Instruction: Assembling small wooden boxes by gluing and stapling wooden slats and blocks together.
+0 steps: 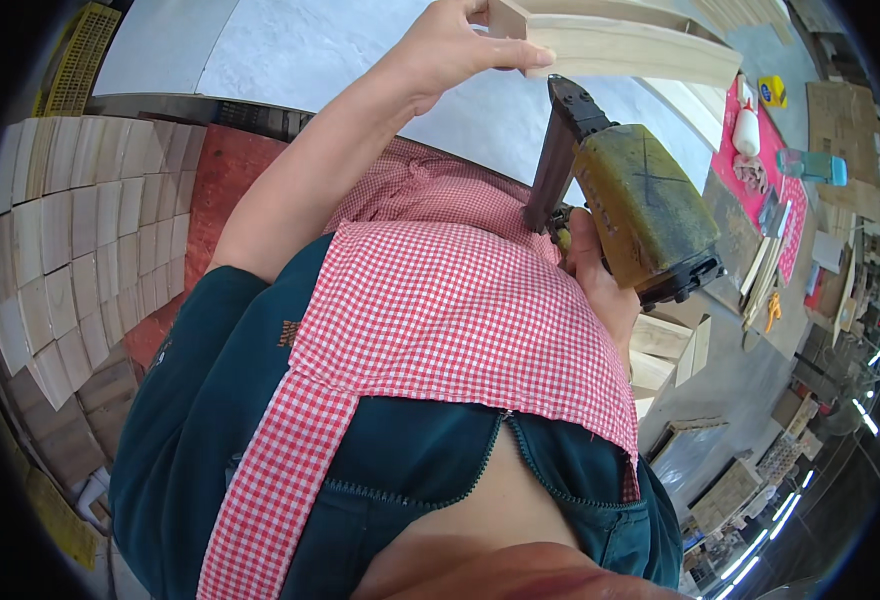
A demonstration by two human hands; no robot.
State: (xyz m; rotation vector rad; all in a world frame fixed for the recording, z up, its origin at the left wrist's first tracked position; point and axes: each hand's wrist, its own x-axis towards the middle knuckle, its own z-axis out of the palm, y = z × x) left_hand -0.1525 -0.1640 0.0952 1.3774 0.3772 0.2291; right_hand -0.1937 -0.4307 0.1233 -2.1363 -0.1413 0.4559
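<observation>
My left hand [452, 48] is closed on the near left corner of a pale wooden frame [640, 50], with the thumb along its front board. The frame sits at the top of the view, and its far side is partly cut off. In my right hand [605, 285] is a nail gun [650, 200] with a worn yellowish body and a dark nose. The nose points up at the frame's front board, close to my left thumb; whether it touches cannot be made out. My right fingers are mostly hidden behind the gun.
Beneath the frame is a white worktop [290, 55]. Stacked wooden pieces [90, 220] stand at the left beside a red board [230, 170]. On the right are a white glue bottle [746, 132], a teal bottle [810, 166], orange scissors [773, 312] and more wooden frames [665, 345].
</observation>
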